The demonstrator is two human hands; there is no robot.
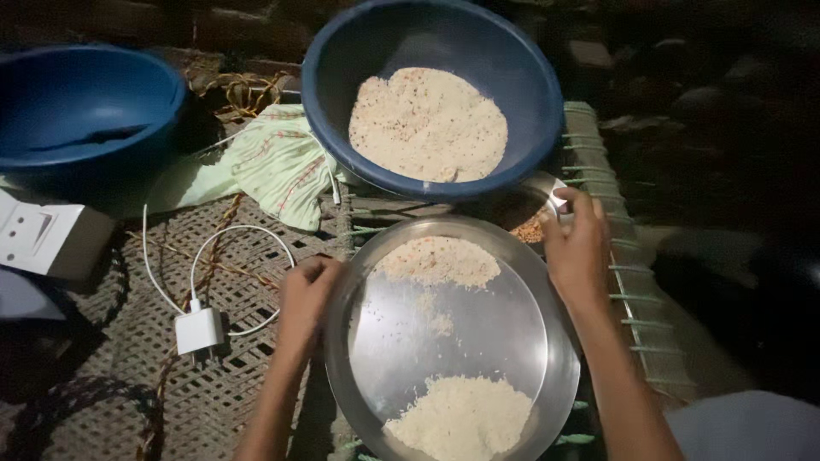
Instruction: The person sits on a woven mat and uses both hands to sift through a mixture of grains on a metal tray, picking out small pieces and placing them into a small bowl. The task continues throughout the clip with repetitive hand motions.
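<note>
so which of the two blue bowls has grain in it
The blue bowl just beyond the steel plate; the other blue bowl, far left, holds none.

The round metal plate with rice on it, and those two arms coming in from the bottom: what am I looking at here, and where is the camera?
There is no machine here. The camera sits on a person's head and looks down, so the arms are that person's own. The left hand grips the left rim of a steel plate and the right hand grips its far right rim. On the plate lie two heaps of rice: a whiter one near the person and a speckled one at the far edge. Beyond it a blue basin holds more speckled rice. Everything rests on a woven cot. To the left are a white charger with its cable, a striped cloth and a second blue basin. The scene is dim, so finer detail is hard to tell.
</note>
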